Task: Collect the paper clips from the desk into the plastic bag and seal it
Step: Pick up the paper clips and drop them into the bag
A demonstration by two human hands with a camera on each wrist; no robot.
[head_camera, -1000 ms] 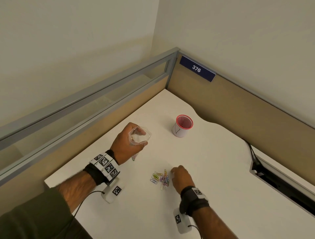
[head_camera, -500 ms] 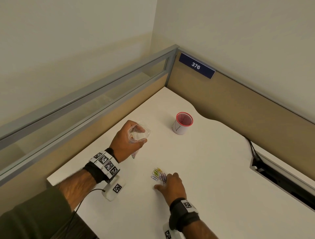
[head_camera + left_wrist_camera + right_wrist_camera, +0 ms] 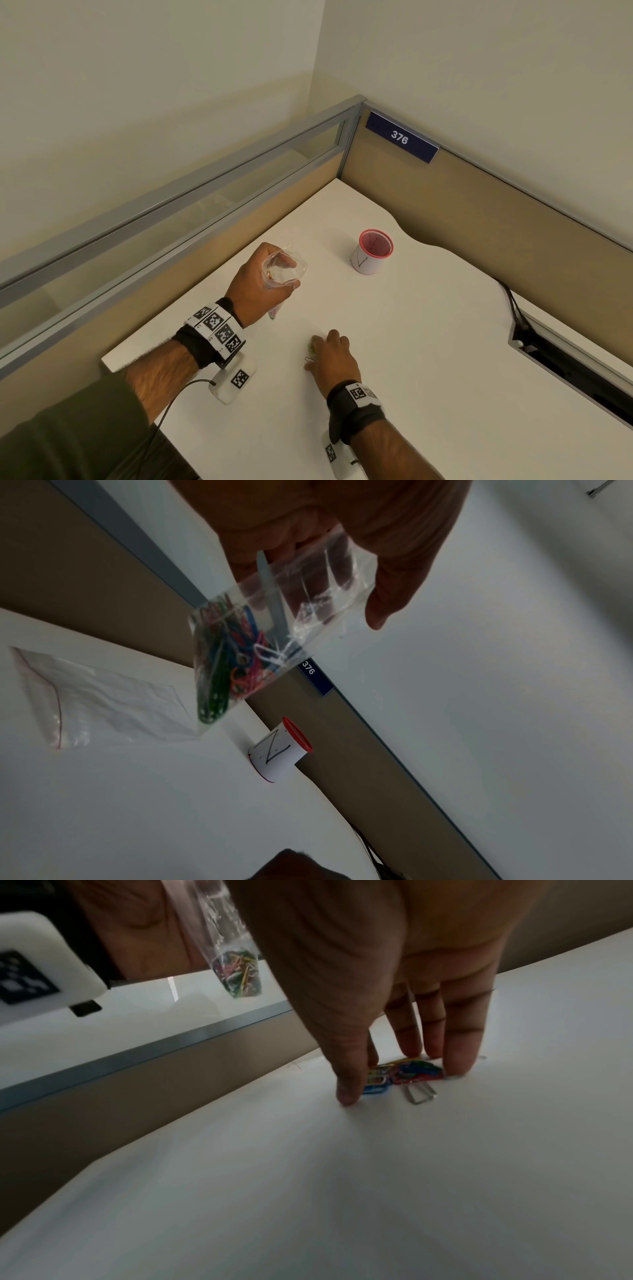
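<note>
My left hand [image 3: 263,287] holds a clear plastic bag [image 3: 284,269] above the desk, gripping it near its open mouth. In the left wrist view the bag [image 3: 274,631] hangs from the hand [image 3: 325,588] with several coloured paper clips [image 3: 229,664] in its bottom corner. My right hand [image 3: 330,356] is down on the white desk [image 3: 411,342] over a small pile of paper clips [image 3: 311,349]. In the right wrist view the thumb and straight fingers [image 3: 455,1066] stand on either side of the pile [image 3: 407,1070]. A silver clip [image 3: 421,1093] lies just in front.
A white cup with a red rim [image 3: 371,251] stands further back on the desk. A second, empty clear bag [image 3: 103,699] lies flat on the desk below the left hand. Tan partitions wall the desk on two sides; a cable slot [image 3: 565,370] opens at the right.
My right hand has slid left over the pile of clips, which it now mostly covers. The left hand and bag have stayed in place.
</note>
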